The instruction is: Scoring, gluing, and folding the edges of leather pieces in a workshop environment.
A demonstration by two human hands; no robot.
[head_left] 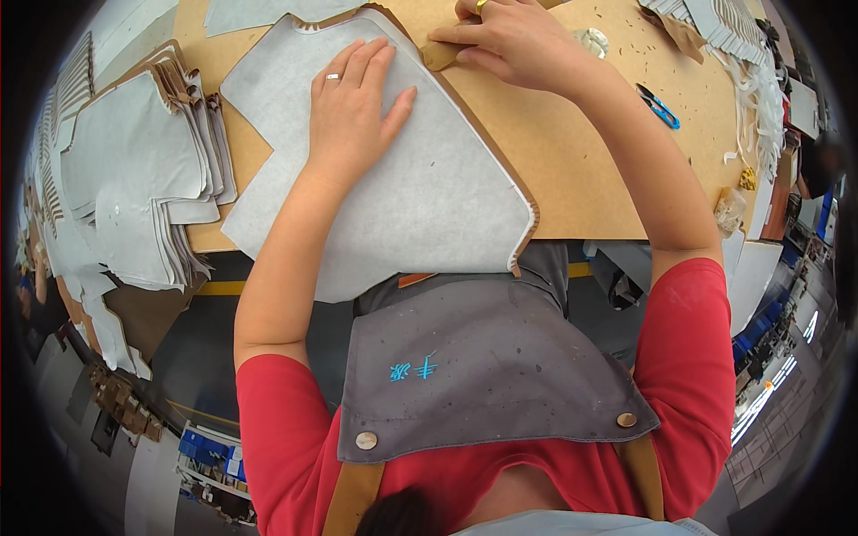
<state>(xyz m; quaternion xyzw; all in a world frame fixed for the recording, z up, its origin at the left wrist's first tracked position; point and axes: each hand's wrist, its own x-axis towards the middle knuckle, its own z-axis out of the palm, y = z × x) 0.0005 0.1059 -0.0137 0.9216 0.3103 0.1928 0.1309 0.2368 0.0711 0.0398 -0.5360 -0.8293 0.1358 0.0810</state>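
Observation:
A large pale grey backed panel [420, 196] with a brown, notched folded edge lies on the tan table and overhangs its near side. My left hand [356, 112] rests flat on its upper part, fingers stretched out and thumb apart. Beyond the panel's upper right edge, my right hand [514, 43] pinches a small flat tan-brown piece [436, 56], which meets the brown border. Whether that piece is a hand tool or a scrap, I cannot tell.
Stacked grey-backed pieces [134, 170] fill the left side. Blue-handled thread snips [661, 109], a whitish round item [592, 41] and small dark scraps lie right on the table [590, 179]. White strips [767, 112] hang near fanned grey pieces [731, 27] at the far right.

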